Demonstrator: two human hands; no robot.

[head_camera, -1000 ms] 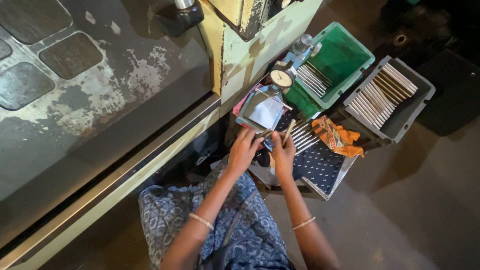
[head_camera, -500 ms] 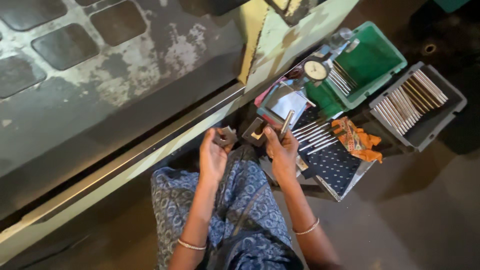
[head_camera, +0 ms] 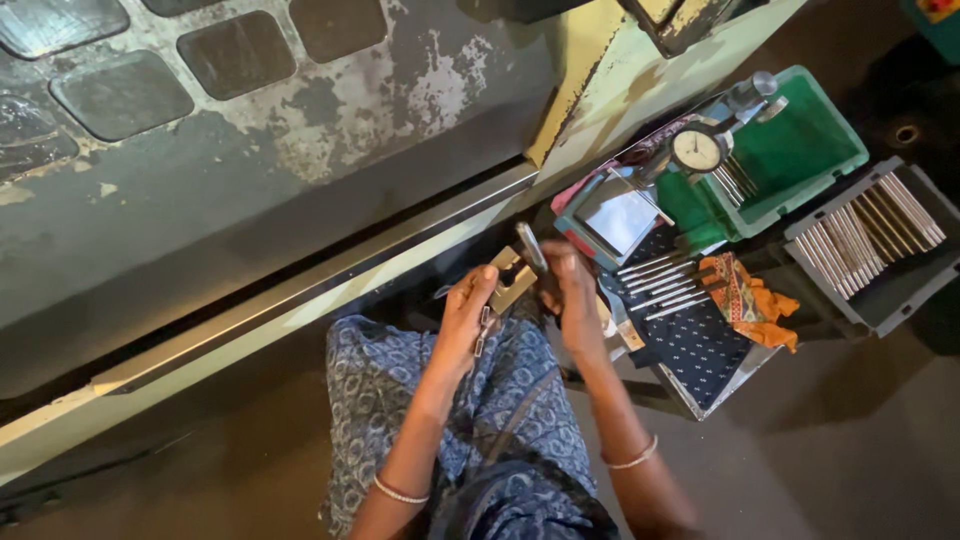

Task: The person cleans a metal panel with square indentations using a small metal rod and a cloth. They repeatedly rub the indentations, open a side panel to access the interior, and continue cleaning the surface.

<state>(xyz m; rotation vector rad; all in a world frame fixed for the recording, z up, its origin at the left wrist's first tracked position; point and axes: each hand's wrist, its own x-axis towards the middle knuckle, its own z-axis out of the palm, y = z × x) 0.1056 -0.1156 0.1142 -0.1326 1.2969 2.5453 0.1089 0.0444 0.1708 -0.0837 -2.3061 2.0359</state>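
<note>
Head view: small metal block (head_camera: pixel 510 283) now drawn in over the lap, left hand (head_camera: pixel 467 312) closed on it; right hand (head_camera: pixel 570 290) pinching a thin rod (head_camera: pixel 531 248) against it; steel pins (head_camera: pixel 660 285) lie just right of it.

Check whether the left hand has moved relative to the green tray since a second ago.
Yes. The left hand has drawn away from the green tray and the dial gauge, back toward the lap, and now holds a small metal block.

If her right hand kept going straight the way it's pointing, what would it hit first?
The right hand points up-frame; beyond the metal rod it holds, it would probably meet the pale green machine frame, though depth is unclear.
</note>
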